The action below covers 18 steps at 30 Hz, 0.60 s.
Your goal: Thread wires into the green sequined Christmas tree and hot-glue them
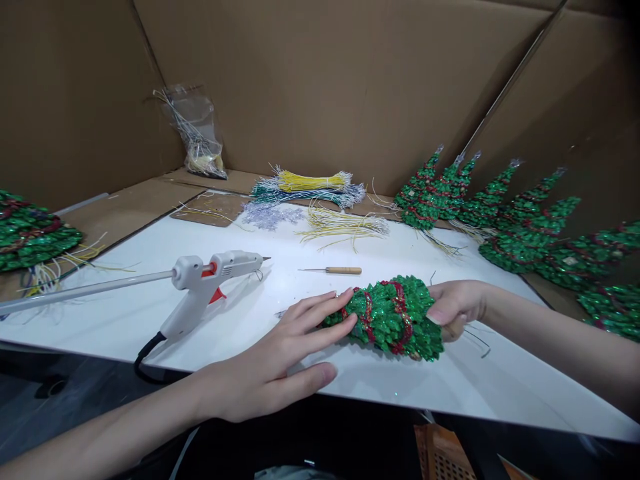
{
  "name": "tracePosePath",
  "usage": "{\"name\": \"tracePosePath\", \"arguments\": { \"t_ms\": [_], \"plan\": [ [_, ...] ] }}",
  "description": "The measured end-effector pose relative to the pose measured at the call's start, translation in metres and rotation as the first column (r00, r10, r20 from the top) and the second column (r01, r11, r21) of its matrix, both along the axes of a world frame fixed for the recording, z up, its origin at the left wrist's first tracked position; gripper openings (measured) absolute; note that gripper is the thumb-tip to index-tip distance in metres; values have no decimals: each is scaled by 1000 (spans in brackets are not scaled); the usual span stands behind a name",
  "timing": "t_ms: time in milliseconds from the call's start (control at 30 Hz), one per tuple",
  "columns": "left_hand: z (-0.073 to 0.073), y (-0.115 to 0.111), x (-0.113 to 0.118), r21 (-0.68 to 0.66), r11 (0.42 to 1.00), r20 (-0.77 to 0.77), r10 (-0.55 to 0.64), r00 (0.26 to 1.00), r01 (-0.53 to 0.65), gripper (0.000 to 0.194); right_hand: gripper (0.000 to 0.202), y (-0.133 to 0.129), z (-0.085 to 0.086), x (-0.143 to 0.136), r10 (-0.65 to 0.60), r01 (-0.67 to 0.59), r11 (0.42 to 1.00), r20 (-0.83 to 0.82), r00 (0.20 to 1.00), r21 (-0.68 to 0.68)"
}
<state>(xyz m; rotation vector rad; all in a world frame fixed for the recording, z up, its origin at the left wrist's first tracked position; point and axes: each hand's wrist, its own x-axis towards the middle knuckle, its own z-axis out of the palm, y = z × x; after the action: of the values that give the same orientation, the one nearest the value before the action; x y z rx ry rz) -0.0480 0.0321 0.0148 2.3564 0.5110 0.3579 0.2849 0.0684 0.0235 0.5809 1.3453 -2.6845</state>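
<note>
A small glittery green Christmas tree (385, 320) with red garlands lies on its side, close above or on the white tabletop. My right hand (457, 305) grips its base end, thumb on the near side. Across the narrow end rests my left hand (273, 360), fingers stretched out and thumb apart, covering the tip. Thin wires (479, 340) stick out beyond the base near my right hand. Just behind the tree lies an awl (344, 271) with a wooden handle. A white hot glue gun (200, 293) stands left of my left hand, its long glue stick reaching leftward.
Bundles of yellow, white and green wires (315, 181) lie at the back beside small clear pieces (273, 215). Several finished-looking trees (525, 233) line the right side; another tree (35, 230) is at far left. A plastic bag (203, 137) leans against cardboard walls (320, 80).
</note>
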Motion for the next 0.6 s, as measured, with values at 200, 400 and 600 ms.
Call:
{"name": "tracePosePath", "arguments": {
  "t_ms": [200,400,600],
  "plan": [
    [-1,0,-1,-10,1000,-3,2,1000,-2,55,42,-7,0,-3,-55,58,998,-111,992,21],
    [0,0,-2,-44,999,-2,-5,1000,5,56,47,-1,-1,-2,-7,7,1000,-62,998,3],
    [3,1,0,-92,996,49,6,999,-1,55,51,4,0,0,40,-40,999,45,998,12]
  ]
}}
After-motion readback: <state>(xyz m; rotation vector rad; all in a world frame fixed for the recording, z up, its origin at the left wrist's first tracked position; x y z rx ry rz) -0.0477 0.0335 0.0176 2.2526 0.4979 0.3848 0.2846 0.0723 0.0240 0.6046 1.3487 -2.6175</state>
